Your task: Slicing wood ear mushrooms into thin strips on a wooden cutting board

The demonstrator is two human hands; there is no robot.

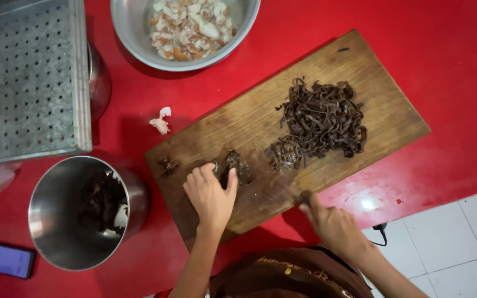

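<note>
Red tabletop [448, 66] fills the view, with white floor tiles at the five o'clock corner. On it a wooden cutting board [249, 118] lies aslant. Near the board's seven o'clock edge sits a dark clump of wood-ear mushroom [240, 167], and the left hand [211, 196] presses down on it, fingers together and curled, apparently to pin it flat for slicing. The right hand [332, 223], at the board's six o'clock edge, is closed around a dark handle [305, 197]; the blade cannot be made out. At two o'clock from the clump a heap of already sliced dark strips [324, 118] is pushed aside, likely to keep the cutting spot free. A small scrap [168, 164] lies at the board's nine o'clock end.

Farther out, a steel pot [56, 221] holding more dark mushroom stands at eight o'clock, within the left hand's reach. A steel bowl [133, 33] of pale chopped pieces is at twelve, a perforated metal tray [26, 83] at ten, a phone [8, 260] at the far eight.
</note>
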